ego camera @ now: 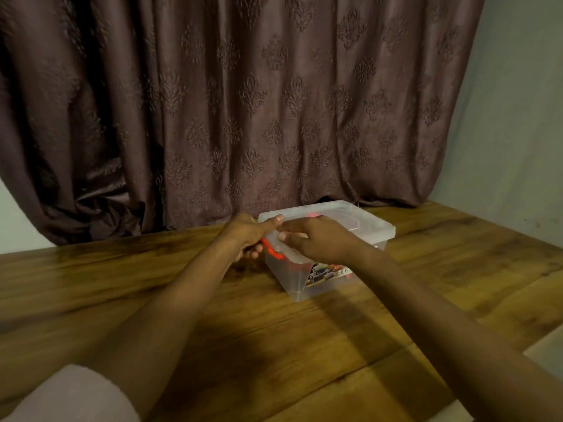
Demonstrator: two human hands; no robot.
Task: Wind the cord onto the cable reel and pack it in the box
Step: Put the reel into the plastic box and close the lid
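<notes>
Box (307, 281) of clear plastic sits on the wooden bench (128, 303), toward its far edge and just in front of a brown patterned curtain (243, 102). Its translucent lid (350, 217) lies on top, and an orange-red latch (272, 249) shows at the near-left end. Through the wall some printed packaging and dark shapes can be seen inside, but the cable reel and cord cannot be made out clearly. Both hands meet at that left end. On the left hand (248, 231) the thumb lies flat along the lid's edge while the fingers (253, 254) curl under the rim beside the latch, gripping the end of the box. The right hand (316, 239) rests palm-down over the lid's near-left corner, its fingers lying together on the plastic; whether they hook the rim cannot be told. A pale sleeve (73, 394) shows at the lower left.
</notes>
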